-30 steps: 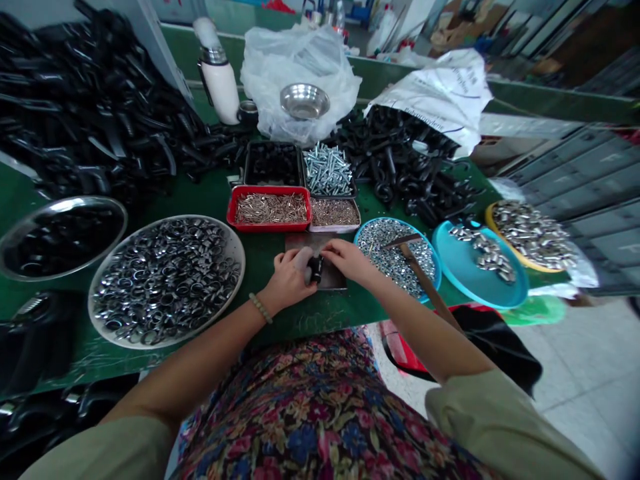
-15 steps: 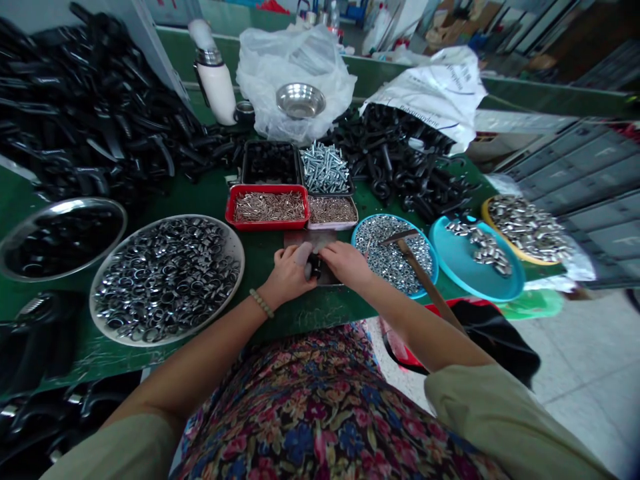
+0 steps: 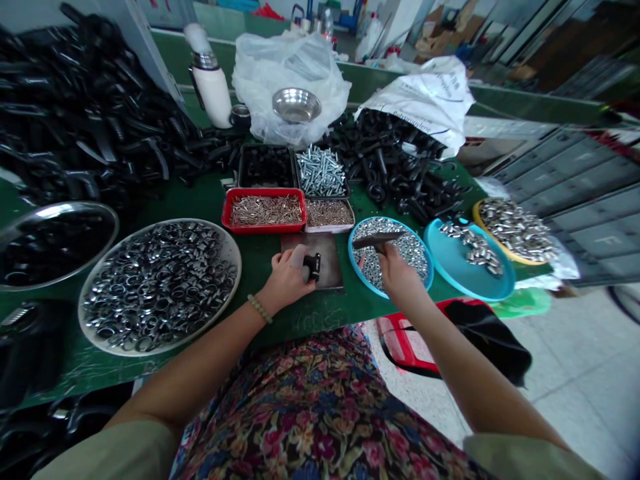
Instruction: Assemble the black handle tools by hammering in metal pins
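Note:
My left hand (image 3: 289,275), a bead bracelet at its wrist, grips a small black part (image 3: 313,267) over a flat metal plate (image 3: 330,259) on the green table. Part of the piece is covered by my fingers, so its exact kind does not show. My right hand (image 3: 399,272) is closed round the handle of a hammer, just behind its dark metal head (image 3: 379,239). The hammer is above a blue tray of small silvery nuts (image 3: 367,263). Ahead of the plate stand a red tray of copper-coloured pins (image 3: 265,211) and a white tray of tiny rivets (image 3: 329,213).
Left is a wide tray of metal rings (image 3: 160,287) beside a steel bowl (image 3: 107,212) of black parts. Behind are bolts (image 3: 321,172), a thermos (image 3: 212,93) and heaped black pieces (image 3: 95,127). Another blue tray (image 3: 450,263) with metal sleeves stands right.
My right hand has left the black part, moved right and taken hold of the hammer that lay across the nut tray. My left hand keeps the black part over the plate.

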A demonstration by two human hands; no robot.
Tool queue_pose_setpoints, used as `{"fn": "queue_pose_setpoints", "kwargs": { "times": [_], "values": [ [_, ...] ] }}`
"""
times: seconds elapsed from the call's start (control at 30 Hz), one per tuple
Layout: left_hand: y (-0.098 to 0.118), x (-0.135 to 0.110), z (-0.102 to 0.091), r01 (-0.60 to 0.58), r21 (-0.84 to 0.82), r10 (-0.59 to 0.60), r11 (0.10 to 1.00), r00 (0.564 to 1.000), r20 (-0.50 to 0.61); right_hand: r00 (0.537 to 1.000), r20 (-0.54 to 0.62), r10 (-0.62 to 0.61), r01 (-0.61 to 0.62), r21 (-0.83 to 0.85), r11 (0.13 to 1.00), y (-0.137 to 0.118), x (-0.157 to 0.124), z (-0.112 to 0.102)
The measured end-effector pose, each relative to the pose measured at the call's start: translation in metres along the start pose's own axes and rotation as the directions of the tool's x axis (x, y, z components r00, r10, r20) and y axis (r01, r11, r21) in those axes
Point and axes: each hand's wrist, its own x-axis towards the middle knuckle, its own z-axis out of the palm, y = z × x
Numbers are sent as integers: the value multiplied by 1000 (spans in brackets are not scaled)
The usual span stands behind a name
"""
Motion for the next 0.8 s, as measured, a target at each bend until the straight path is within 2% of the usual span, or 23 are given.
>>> {"fn": "queue_pose_setpoints", "kwargs": {
  "times": [0.1,0.2,0.27,0.33,0.37,0.43,0.5,0.57,0.6,0.63,0.67,0.7,0.73,0.77,0.8],
  "values": [
    [0,0,1,19,-3,-19,1000,1000,-15,972,72,-224,210,168,963,-45,-9,-9],
    [-1,-1,0,10,-3,-10,1000,1000,-19,966,33,-255,246,165,955,-69,-9,-11],
    [-1,-1,-1,7,-7,-7,1000,1000,-21,960,103,-259,247,118,962,-72,-4,-7],
    [0,-2,-3,-10,9,10,1000,1000,-6,950,182,-254,240,96,966,-65,0,-2],
    [0,-2,-4,-37,30,36,999,999,13,957,181,-225,212,89,973,-57,2,0],
    [1,-1,-6,-119,79,114,990,992,62,990,110,-91,87,41,995,-36,4,4],
    [2,4,-6,-157,66,151,985,984,90,995,28,99,-97,-65,993,-9,5,9],
    [3,13,-9,-66,-96,75,993,993,93,971,-9,239,-237,-161,958,18,7,16],
    [5,19,-13,26,-256,1,966,995,104,962,-12,274,-272,-188,944,31,8,19],
    [7,24,-19,142,-452,-87,880,986,141,956,-11,292,-288,-199,937,45,11,21],
    [10,29,-27,264,-648,-162,714,963,215,954,-11,300,-296,-201,934,60,14,21],
    [14,33,-35,367,-793,-198,486,930,309,950,-16,312,-309,-199,930,76,17,18],
    [18,36,-44,437,-865,-194,246,897,397,940,-30,339,-338,-199,920,94,21,13],
    [23,39,-52,471,-881,-173,49,872,457,923,-51,382,-384,-201,901,114,26,7],
    [28,41,-58,477,-875,-159,-78,861,484,894,-78,442,-448,-206,870,135,31,-2]
  ]
}}
